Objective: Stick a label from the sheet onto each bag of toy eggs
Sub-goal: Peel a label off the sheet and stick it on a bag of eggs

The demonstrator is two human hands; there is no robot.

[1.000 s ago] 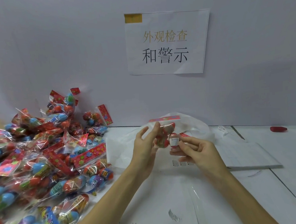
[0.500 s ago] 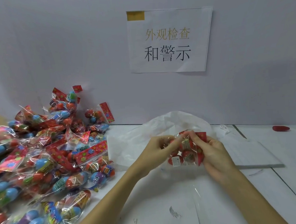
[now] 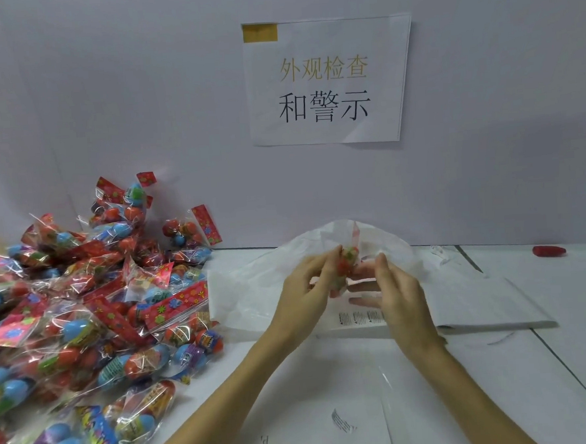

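Note:
A small clear bag of toy eggs (image 3: 347,263) with a red header strip stands on edge, blurred, above the table between both hands. My left hand (image 3: 304,289) pinches its left side with the fingertips. From the right, my right hand (image 3: 393,293) holds it with thumb up and fingers reaching under it. Just below the hands, the white label sheet (image 3: 361,318) lies on the table with a row of small printed labels showing. I cannot see a label on the held bag.
A big heap of bagged toy eggs (image 3: 85,320) fills the left of the table. A crumpled white plastic bag (image 3: 251,286) lies behind the hands, a stack of white sheets (image 3: 489,307) to the right, and a small red object (image 3: 549,251) by the wall.
One second ago my right hand held a small label at the bag. Both hands then gripped the bag flat, lower down; now it is raised and turned on edge.

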